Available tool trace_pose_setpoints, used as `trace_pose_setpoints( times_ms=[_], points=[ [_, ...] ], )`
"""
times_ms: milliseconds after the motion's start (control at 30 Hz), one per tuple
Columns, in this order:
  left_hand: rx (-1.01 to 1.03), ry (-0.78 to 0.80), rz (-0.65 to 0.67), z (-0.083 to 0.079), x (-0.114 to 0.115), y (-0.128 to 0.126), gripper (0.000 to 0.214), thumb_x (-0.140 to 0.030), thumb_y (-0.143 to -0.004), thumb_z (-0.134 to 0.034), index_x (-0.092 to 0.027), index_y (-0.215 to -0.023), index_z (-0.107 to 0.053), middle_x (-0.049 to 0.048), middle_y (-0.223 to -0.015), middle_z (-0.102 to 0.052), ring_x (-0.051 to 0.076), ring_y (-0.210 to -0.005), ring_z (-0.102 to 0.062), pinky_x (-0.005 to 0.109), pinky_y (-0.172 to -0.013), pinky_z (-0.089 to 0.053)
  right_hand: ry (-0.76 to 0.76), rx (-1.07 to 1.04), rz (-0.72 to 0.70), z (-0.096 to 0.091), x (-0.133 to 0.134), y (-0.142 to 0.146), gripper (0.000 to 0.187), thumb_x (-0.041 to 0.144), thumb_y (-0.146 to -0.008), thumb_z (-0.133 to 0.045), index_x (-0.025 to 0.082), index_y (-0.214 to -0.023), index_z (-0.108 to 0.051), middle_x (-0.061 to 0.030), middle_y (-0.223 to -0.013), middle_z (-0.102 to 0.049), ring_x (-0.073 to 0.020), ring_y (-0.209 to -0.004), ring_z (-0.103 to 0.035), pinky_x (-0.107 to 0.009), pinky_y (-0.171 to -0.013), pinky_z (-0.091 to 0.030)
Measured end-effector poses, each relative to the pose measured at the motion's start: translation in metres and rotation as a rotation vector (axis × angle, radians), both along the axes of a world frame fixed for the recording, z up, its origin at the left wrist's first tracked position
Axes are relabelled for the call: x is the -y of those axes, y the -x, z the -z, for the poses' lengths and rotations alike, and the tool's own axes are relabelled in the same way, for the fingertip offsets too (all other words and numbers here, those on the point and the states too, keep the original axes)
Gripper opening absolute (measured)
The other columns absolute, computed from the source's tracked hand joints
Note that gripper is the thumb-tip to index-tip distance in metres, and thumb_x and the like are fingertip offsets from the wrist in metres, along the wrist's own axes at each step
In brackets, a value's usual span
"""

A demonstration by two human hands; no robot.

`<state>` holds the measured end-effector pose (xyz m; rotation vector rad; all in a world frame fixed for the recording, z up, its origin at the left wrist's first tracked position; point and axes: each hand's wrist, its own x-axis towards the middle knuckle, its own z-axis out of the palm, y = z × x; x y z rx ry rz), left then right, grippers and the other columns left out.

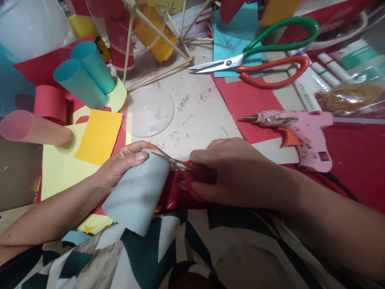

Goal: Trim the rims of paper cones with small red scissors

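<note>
A light blue paper tube (138, 188) slants above my lap, its upper end toward the table. My left hand (126, 160) pinches it near the top rim, thumb on the outside. A thin yellow-orange edge of paper shows at that rim. In my right hand (222, 172) is a pair of red-handled scissors (177, 161), fingers and thumb in its loops. The blades are parted, and one lies along the tube's upper edge. Just beyond my hands a clear round plastic lid (148, 112) lies flat on the table.
Teal paper tubes (81, 82), a pink tube (36, 128) and yellow-orange card (100, 136) are at the left. Behind stands a wooden stick frame (159, 74). Larger green-and-red-handled scissors (231, 63) and a pink glue gun (309, 138) lie right, near bagged glue tubes (333, 68).
</note>
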<state>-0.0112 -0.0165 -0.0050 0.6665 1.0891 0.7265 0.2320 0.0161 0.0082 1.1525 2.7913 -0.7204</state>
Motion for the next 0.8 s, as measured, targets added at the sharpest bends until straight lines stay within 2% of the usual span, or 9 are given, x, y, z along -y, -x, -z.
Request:
trace_pose_setpoints(
  times_ms=[233,500,800],
  points=[
    [0.008,-0.006,-0.009,-0.0029,0.0002,-0.0033,0.031,-0.041,-0.067,-0.081,-0.02,-0.088,-0.072,0.003,-0.079,-0.071,0.013,-0.064,-0.064,0.021,-0.062,-0.051,0.024,-0.07,0.005,-0.0002,0.0007,-0.0003,0.028,0.042,-0.08,-0.05,0.021,-0.064,-0.051,0.0003,-0.051,-0.049,-0.0131,-0.052,-0.043,-0.027,-0.055,-0.021],
    [0.014,-0.043,0.047,0.0025,-0.0017,0.0019,0.031,-0.042,-0.068,-0.081,-0.02,-0.089,-0.072,0.0041,-0.081,-0.072,0.014,-0.064,-0.064,0.028,-0.074,-0.055,0.082,-0.171,0.013,0.0006,0.0017,-0.0017,0.028,0.038,-0.078,-0.053,0.02,-0.058,-0.045,0.0021,-0.049,-0.045,-0.0112,-0.051,-0.039,-0.027,-0.054,-0.022],
    [0.009,-0.036,0.072,0.0059,-0.0035,0.0063,0.032,-0.042,-0.068,-0.081,-0.022,-0.091,-0.073,0.0026,-0.078,-0.07,0.013,-0.062,-0.063,0.029,-0.076,-0.054,0.112,-0.173,0.027,-0.0006,0.0007,-0.0009,0.027,0.038,-0.075,-0.052,0.02,-0.056,-0.044,0.0017,-0.049,-0.044,-0.011,-0.051,-0.038,-0.027,-0.054,-0.023]
  ],
)
